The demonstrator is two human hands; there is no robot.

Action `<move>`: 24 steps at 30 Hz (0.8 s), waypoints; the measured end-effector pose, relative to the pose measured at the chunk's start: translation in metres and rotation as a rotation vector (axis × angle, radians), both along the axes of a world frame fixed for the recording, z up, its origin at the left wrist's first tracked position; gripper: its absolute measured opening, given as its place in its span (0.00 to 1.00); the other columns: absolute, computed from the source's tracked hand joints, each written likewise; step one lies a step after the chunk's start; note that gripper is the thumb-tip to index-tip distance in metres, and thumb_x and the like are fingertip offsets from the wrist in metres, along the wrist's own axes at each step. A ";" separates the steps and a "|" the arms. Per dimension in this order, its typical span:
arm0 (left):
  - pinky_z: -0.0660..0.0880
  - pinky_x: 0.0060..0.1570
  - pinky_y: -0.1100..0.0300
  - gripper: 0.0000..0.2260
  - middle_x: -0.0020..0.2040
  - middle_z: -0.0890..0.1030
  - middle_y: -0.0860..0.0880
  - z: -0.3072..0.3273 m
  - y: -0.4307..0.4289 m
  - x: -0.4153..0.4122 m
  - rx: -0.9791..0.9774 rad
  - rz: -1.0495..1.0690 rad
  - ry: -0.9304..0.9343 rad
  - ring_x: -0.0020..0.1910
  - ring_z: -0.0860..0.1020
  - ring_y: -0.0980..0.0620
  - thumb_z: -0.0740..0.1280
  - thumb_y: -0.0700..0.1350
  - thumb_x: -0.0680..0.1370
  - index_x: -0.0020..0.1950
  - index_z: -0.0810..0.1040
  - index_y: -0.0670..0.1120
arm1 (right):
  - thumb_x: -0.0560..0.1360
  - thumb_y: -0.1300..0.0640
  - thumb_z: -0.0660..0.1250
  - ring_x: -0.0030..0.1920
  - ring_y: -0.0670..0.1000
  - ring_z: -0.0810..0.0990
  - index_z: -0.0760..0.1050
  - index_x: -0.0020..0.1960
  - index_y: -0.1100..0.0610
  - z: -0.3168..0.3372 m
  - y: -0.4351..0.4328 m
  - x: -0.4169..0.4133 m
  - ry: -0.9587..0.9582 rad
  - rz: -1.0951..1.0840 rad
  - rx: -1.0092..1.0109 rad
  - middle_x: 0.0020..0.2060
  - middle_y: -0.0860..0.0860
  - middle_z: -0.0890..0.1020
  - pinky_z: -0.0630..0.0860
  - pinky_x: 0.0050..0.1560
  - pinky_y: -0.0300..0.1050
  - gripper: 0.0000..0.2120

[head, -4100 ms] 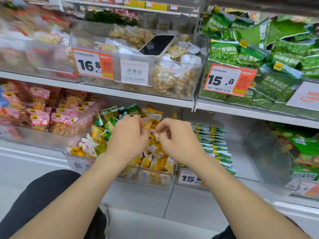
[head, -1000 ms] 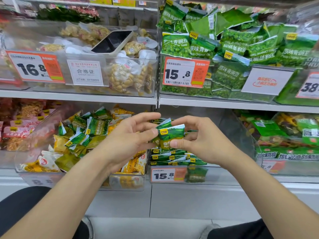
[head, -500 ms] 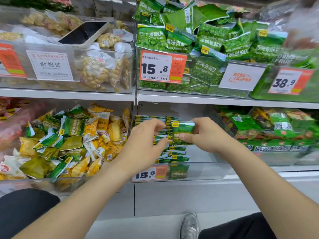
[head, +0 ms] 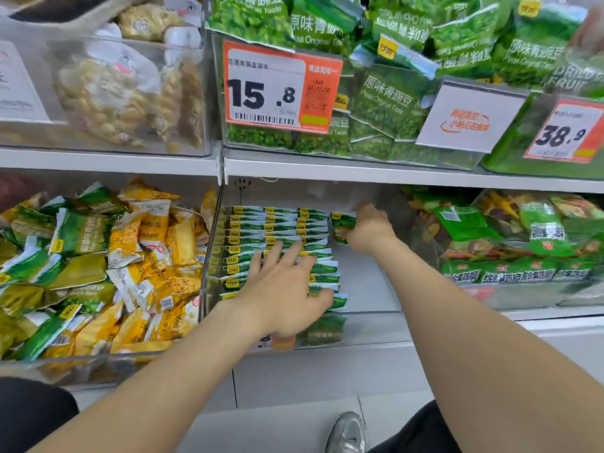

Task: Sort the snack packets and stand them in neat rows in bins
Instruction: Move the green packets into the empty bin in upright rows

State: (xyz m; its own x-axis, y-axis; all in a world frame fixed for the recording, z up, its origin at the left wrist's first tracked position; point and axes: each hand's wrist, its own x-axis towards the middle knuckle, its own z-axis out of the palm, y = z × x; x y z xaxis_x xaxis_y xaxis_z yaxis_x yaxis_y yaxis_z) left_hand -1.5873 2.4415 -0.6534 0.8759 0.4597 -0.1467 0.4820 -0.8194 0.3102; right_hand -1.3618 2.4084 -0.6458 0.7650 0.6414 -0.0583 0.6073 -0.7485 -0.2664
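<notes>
Apart now, right hand [head: 369,233] pinches a green packet [head: 343,223] beside the rows [head: 277,230] (bare bin floor [head: 366,282] alongside), left hand [head: 287,289] spread flat.

Two white shelves carry the goods. The upper shelf [head: 359,173] runs across the view and bears clear bins: at 11 o'clock a bin of pale nut bags [head: 124,93], at 1 o'clock a bin of large green pea bags [head: 385,93] fronted by a 15.8 price tag [head: 277,89]. The lower shelf [head: 555,313] bears a bin of jumbled yellow and green packets [head: 114,273] at 9 o'clock, a clear bin [head: 369,331] of small green packets [head: 261,223] standing in rows at centre, and a bin of mixed green bags [head: 523,243] at 3 o'clock.
</notes>
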 end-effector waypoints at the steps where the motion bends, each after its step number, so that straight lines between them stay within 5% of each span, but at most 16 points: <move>1: 0.42 0.81 0.36 0.33 0.87 0.44 0.51 0.000 0.001 0.000 -0.007 -0.004 0.011 0.85 0.41 0.43 0.55 0.67 0.82 0.84 0.56 0.55 | 0.81 0.53 0.73 0.70 0.62 0.75 0.65 0.77 0.59 -0.001 0.006 -0.001 0.022 -0.004 -0.004 0.69 0.59 0.76 0.76 0.58 0.49 0.29; 8: 0.37 0.81 0.37 0.33 0.86 0.40 0.52 -0.002 -0.001 -0.001 -0.034 0.001 0.028 0.84 0.37 0.44 0.55 0.65 0.82 0.85 0.53 0.56 | 0.78 0.57 0.76 0.74 0.59 0.72 0.53 0.81 0.67 -0.019 0.018 0.001 -0.024 -0.253 0.105 0.74 0.61 0.71 0.76 0.66 0.50 0.43; 10: 0.37 0.80 0.37 0.32 0.86 0.41 0.52 -0.003 -0.002 -0.002 -0.033 0.011 0.023 0.84 0.37 0.43 0.55 0.65 0.82 0.85 0.53 0.57 | 0.78 0.57 0.76 0.74 0.59 0.73 0.59 0.79 0.66 -0.021 0.018 0.004 -0.027 -0.283 0.139 0.74 0.61 0.72 0.76 0.66 0.49 0.38; 13: 0.39 0.80 0.34 0.33 0.86 0.41 0.52 -0.004 -0.003 -0.005 -0.003 0.043 0.014 0.84 0.37 0.41 0.54 0.66 0.81 0.84 0.54 0.57 | 0.76 0.56 0.77 0.65 0.60 0.80 0.70 0.70 0.64 -0.026 0.020 0.005 0.057 -0.287 0.190 0.65 0.61 0.78 0.77 0.52 0.46 0.27; 19: 0.47 0.79 0.33 0.35 0.86 0.48 0.48 -0.005 -0.008 -0.008 0.088 0.076 -0.024 0.84 0.44 0.39 0.49 0.68 0.76 0.81 0.60 0.55 | 0.74 0.54 0.78 0.58 0.60 0.82 0.75 0.60 0.63 -0.028 0.025 0.000 0.129 -0.276 0.253 0.58 0.60 0.82 0.73 0.43 0.43 0.22; 24: 0.48 0.79 0.33 0.37 0.86 0.51 0.47 -0.003 -0.009 -0.007 0.092 0.082 -0.001 0.84 0.46 0.38 0.47 0.67 0.74 0.81 0.61 0.54 | 0.74 0.61 0.74 0.62 0.58 0.80 0.77 0.59 0.61 -0.027 0.027 0.000 0.147 -0.238 0.303 0.57 0.57 0.81 0.78 0.48 0.44 0.15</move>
State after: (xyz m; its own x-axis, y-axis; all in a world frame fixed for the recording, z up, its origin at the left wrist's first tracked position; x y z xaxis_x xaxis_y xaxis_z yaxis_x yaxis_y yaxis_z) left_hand -1.5945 2.4325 -0.6568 0.8347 0.5416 -0.0998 0.5487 -0.8021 0.2358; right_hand -1.3615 2.4353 -0.6726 0.8916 0.4526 -0.0135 0.3658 -0.7376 -0.5675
